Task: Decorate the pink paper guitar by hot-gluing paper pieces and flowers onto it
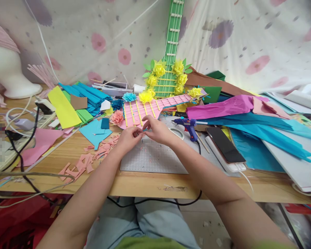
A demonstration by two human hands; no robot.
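Observation:
My left hand point(130, 137) and my right hand point(158, 130) meet fingertip to fingertip over the grey cutting mat point(155, 160). Both are closed in a pinch. A trace of blue shows between the fingers, but what they hold is too small and covered to make out. Just behind them lies a pink paper guitar point(159, 103) with yellow bars, pink strings and paper flowers, partly hidden by my hands. A roll of tape point(180, 133) rests by my right wrist. Farther right is a blue glue gun point(188, 126) on its side.
A green paper guitar point(171, 52) with yellow flowers leans at the back. Pink paper scraps point(83, 165) and blue paper point(95, 133) lie left, a phone point(225, 145) and blue crepe paper point(280, 138) right. The glue gun's black cord point(200, 173) hangs over the table edge.

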